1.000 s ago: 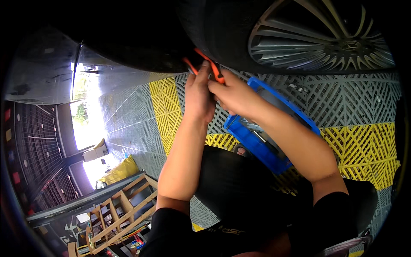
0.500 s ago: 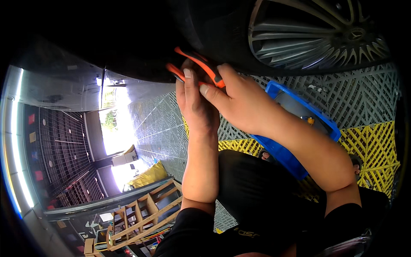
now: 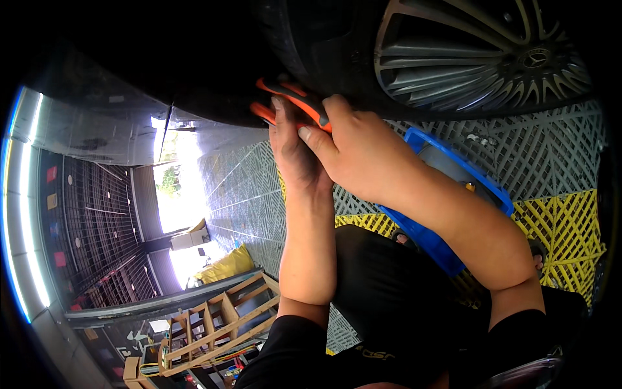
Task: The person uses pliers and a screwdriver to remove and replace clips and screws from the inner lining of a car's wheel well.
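Note:
Up by the dark underside of a car, both my hands are on a pair of pliers (image 3: 299, 98) with orange-and-black handles. My right hand (image 3: 366, 152) is closed round the near end of the upper handle, its thumb pointing left. Beside it my left hand (image 3: 295, 155) is closed at the lower handle, palm turned inward and thumb up against the tool. The two handles stand a little apart. I cannot make out the jaws or whatever they touch in the shadow. A tyre (image 3: 337, 68) is just beyond my hands.
A silver multi-spoke wheel (image 3: 447, 61) fills the upper right. Beneath my right forearm sits a blue bin (image 3: 495, 188) on grey and yellow floor grating (image 3: 557, 227). Lower left are a wooden rack (image 3: 227, 314) and a yellow bag (image 3: 227, 264); car bodywork (image 3: 116, 133) runs along the upper left.
The pliers have tilted slightly, their far upper handle tip sinking down and left. Both hands keep their hold. The view has shifted a little, with more of the tyre showing.

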A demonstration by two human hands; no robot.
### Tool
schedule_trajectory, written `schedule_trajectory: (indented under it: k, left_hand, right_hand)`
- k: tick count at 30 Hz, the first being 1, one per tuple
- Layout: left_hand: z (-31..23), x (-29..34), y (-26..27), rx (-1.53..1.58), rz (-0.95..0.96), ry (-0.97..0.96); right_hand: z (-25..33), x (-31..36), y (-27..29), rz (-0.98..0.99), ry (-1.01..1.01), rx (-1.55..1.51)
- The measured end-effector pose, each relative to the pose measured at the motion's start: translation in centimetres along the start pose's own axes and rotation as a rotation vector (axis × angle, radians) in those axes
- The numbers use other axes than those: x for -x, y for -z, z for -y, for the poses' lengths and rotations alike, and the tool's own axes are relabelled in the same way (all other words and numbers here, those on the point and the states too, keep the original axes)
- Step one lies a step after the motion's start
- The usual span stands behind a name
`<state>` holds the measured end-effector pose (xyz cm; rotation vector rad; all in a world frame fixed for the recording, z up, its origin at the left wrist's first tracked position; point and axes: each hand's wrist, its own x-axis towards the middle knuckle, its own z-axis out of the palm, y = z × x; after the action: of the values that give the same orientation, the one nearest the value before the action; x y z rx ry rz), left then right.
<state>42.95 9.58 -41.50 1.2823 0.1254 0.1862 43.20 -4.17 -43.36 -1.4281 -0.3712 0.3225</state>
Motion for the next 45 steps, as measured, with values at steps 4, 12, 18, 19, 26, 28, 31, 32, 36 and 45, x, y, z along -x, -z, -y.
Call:
schedule_trajectory:
  k: [4, 12, 18, 19, 26, 28, 31, 32, 36, 45]
  left_hand:
    - [0.2, -0.3, -0.1, 0.199, 0.03, 0.068]
    - [0.2, -0.6, 1.6, 0.467, 0.103, 0.207]
    - [0.6, -0.6, 0.9, 0.506, 0.266, 0.101]
    - [0.7, -0.6, 0.9, 0.47, 0.254, 0.085]
    - [0.1, -1.0, 0.6, 0.404, 0.239, 0.077]
    - [0.1, -0.9, 0.9, 0.414, 0.241, 0.062]
    - [0.3, -0.9, 0.6, 0.421, 0.226, 0.046]
    - [0.2, -1.1, 0.7, 0.434, 0.239, 0.056]
    - [0.1, -1.1, 0.5, 0.379, 0.225, 0.06]
    - [0.5, -1.4, 1.0, 0.383, 0.318, 0.033]
  right_hand:
    - [-0.4, 0.1, -0.2, -0.054, 0.082, 0.119]
    - [0.4, -0.1, -0.2, -0.105, 0.154, 0.355]
    - [-1.2, -0.7, -0.9, -0.149, 0.233, 0.418]
    - [-1.6, -0.6, -1.1, -0.161, 0.236, 0.404]
    - [-1.7, -0.7, -0.9, -0.197, 0.263, 0.436]
    - [-1.7, -0.8, -1.2, -0.199, 0.27, 0.437]
    - [-2.0, -1.0, -1.3, -0.21, 0.289, 0.425]
    - [-1.9, -1.0, -1.1, -0.212, 0.298, 0.434]
    - [-2.0, -1.2, -1.0, -0.212, 0.302, 0.502]
    - [-3.5, -1.6, -1.8, -0.238, 0.355, 0.431]
